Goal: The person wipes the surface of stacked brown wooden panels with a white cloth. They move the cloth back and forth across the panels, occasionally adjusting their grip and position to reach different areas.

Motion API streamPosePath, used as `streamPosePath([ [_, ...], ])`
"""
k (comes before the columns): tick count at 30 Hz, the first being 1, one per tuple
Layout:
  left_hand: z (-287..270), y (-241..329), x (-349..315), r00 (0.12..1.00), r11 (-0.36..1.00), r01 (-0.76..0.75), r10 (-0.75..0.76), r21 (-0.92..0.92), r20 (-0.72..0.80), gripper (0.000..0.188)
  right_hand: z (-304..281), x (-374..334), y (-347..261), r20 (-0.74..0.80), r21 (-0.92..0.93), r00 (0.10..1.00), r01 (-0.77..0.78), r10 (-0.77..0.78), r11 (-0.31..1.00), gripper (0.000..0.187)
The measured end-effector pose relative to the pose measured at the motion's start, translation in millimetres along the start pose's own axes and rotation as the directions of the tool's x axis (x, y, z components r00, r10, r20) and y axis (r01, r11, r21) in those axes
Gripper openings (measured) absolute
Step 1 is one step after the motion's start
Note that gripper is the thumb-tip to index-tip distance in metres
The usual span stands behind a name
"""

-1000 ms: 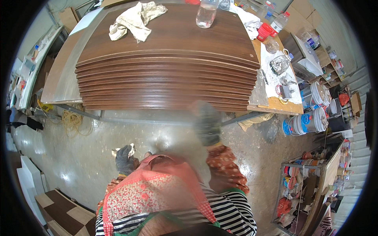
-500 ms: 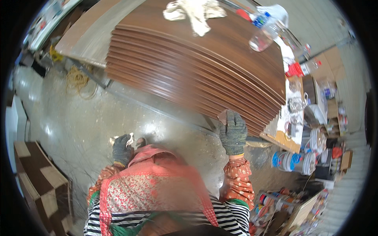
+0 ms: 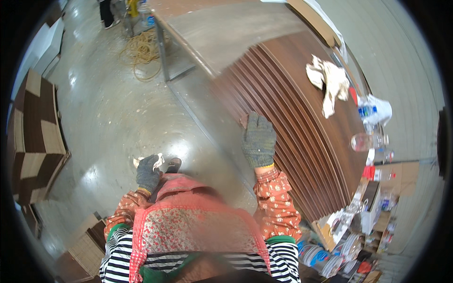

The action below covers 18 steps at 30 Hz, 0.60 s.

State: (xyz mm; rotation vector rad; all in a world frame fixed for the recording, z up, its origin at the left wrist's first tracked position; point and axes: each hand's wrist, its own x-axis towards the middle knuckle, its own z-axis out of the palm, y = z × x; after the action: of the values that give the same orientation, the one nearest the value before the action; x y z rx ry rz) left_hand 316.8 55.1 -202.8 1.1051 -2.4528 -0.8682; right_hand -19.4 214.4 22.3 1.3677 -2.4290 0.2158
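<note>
A stack of dark brown wood-grain boards (image 3: 277, 101) lies on a work table, its grooved edges stepped toward me. My right hand (image 3: 259, 141), in a dark grey knitted glove, is up against those edges. Its fingers close on a small pinkish-brown pad (image 3: 244, 121), mostly covered by the glove; I cannot make out what it is made of. Low at my left side, my left hand (image 3: 147, 175), gloved alike, grips a crumpled whitish rag (image 3: 159, 162) that pokes out on both sides of the fingers.
On the boards lies a white cloth (image 3: 330, 82). Plastic bottles (image 3: 369, 142) line the table's far side. Pails (image 3: 314, 254) crowd the lower right. A coiled yellow hose (image 3: 141, 49) lies beside a table leg (image 3: 163, 52). Brown-and-beige stacked panels (image 3: 40, 137) stand left; a person's legs (image 3: 106, 13) show far off.
The view has swung, so the stack now slants down to the right. My right hand has moved along the board edges, away from the bottle end. The left still grips the rag.
</note>
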Motion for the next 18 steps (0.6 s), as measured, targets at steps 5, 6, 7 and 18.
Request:
streamPosePath([
  [5,-11,-42,-11,0.988,0.992,0.124,-0.123,0.007,-0.096,0.043,41,99,-39,-0.077,0.046,0.988,0.14,-0.137,0.989,0.019],
  [6,-14,-48,-12,0.975,0.981,0.195,-0.196,-0.019,-0.109,0.044,45,120,-48,-0.024,0.023,0.991,0.13,-0.129,0.991,0.019],
  [7,-16,-55,-12,0.966,0.974,0.222,-0.226,-0.045,-0.127,0.044,50,140,-56,0.019,0.002,0.992,0.121,-0.121,0.993,0.02],
  [18,-17,-93,21,0.963,0.975,0.219,-0.222,-0.035,-0.155,0.04,41,99,-60,0.202,-0.095,0.978,0.068,-0.048,0.993,0.027],
])
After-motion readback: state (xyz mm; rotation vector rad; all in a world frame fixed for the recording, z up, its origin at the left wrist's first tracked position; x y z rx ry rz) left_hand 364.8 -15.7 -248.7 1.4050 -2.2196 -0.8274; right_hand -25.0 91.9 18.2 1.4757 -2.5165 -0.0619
